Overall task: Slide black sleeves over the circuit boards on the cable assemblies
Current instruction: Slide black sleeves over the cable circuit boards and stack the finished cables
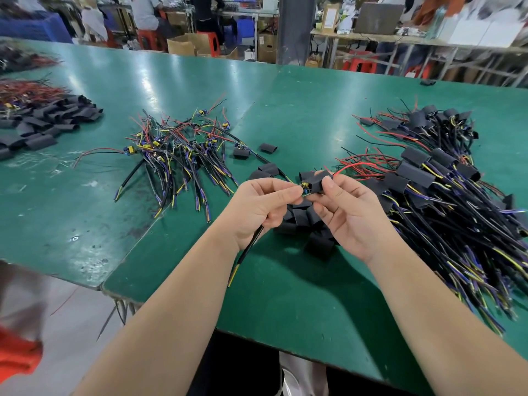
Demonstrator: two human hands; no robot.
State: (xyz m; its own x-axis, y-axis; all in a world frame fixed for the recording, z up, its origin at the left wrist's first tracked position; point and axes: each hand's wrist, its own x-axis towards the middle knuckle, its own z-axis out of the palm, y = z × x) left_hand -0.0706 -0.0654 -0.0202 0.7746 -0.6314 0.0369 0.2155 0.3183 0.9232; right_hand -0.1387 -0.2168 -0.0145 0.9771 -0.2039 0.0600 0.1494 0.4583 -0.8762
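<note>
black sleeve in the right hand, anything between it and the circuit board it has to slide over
Nothing visible. The black sleeve in the right hand sits right beside the circuit board pinched by the left hand; the red wire already exits its far end.

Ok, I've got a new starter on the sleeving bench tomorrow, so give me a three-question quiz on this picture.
1. True or false: the pile of finished, sleeved assemblies lies on the person's right.
2. Which hand holds the black sleeve: (a) left hand, (b) right hand?
3. Fill in: the circuit board between the hands is ____ covered by the sleeve.

Key: 1 true; 2 b; 3 not yet. The unsleeved assemblies lie to the left, and loose sleeves sit on the green table under the hands.
</note>
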